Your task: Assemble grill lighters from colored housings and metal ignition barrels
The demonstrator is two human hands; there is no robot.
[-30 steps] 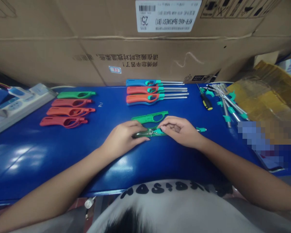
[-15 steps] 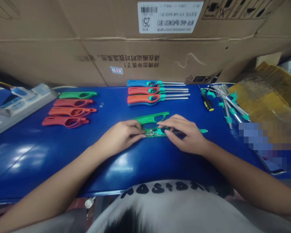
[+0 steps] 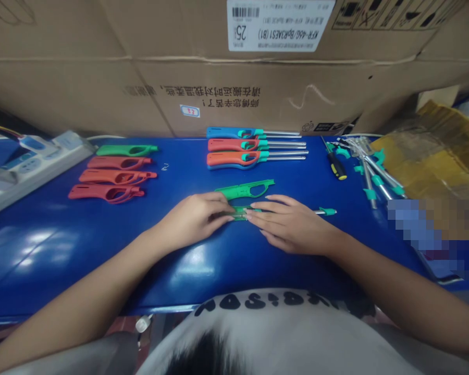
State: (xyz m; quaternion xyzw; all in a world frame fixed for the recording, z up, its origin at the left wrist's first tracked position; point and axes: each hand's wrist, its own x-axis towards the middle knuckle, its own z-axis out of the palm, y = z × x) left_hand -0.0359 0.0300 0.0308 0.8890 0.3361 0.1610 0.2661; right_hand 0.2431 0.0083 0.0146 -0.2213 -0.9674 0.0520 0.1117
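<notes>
The right hand (image 3: pixel 291 225) has just gone from a pinch to a flatter pose, its fingers (image 3: pixel 271 212) laid together and stretched toward the left hand, so the work now sits covered between both hands. Whether the right hand grips or merely rests there cannot be told. The left hand (image 3: pixel 193 219) is narrowly curled, its fingertips closed on the near end of a green lighter body (image 3: pixel 240 212), which lies flat on the blue work table (image 3: pixel 180 172), with most of it hidden. Its teal fitting shows in the small gap between the hands, and a thin metal rod (image 3: pixel 317 212) with a teal tip runs out past the right hand. Just beyond lies 1 empty green lighter shell (image 3: pixel 244 189). Farther off are 3 finished-looking lighters (image 3: pixel 238 146), 4 more shells (image 3: pixel 113 176) and a yellow-and-black screwdriver (image 3: pixel 337 167).
</notes>
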